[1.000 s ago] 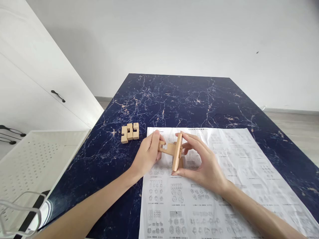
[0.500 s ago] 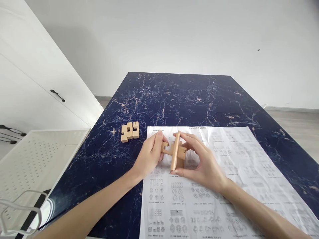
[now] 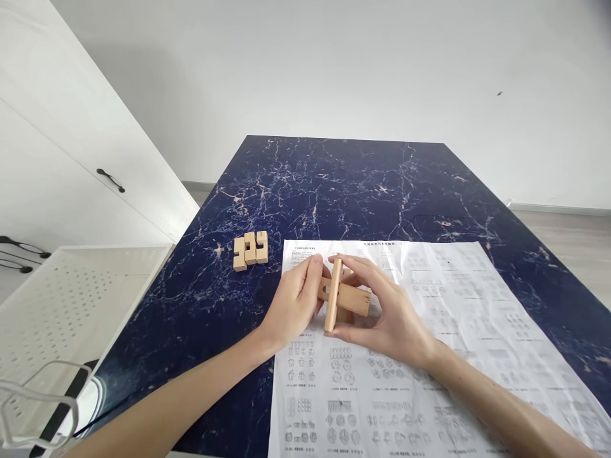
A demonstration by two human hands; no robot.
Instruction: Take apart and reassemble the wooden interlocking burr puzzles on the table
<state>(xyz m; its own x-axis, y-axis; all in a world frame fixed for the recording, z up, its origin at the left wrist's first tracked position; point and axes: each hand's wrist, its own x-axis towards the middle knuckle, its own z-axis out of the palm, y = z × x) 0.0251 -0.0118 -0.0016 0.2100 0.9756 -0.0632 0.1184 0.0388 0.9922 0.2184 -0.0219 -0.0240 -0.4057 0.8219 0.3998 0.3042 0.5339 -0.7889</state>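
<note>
Between my hands is a wooden interlocking puzzle (image 3: 352,299), held above a printed sheet. My right hand (image 3: 391,312) spans its upright bar (image 3: 333,296), with the thumb at the near end and fingers at the far end. My left hand (image 3: 293,299) pinches the left end of a notched crosspiece (image 3: 324,289) that passes through the assembly. A flat block end with small jagged marks sticks out toward my right palm. The fingertips behind the pieces are partly hidden.
Several notched wooden blocks (image 3: 251,250) stand side by side on the dark blue marbled table (image 3: 324,191), left of the sheet. The creased paper sheet (image 3: 429,381) carries printed puzzle diagrams. A white perforated surface with a cable (image 3: 38,388) lies at lower left, beside a white cabinet (image 3: 62,146).
My left hand has moved right, closer to the upright bar, sliding the crosspiece further through. The block end now protrudes more on the right side. My right hand keeps nearly the same grip.
</note>
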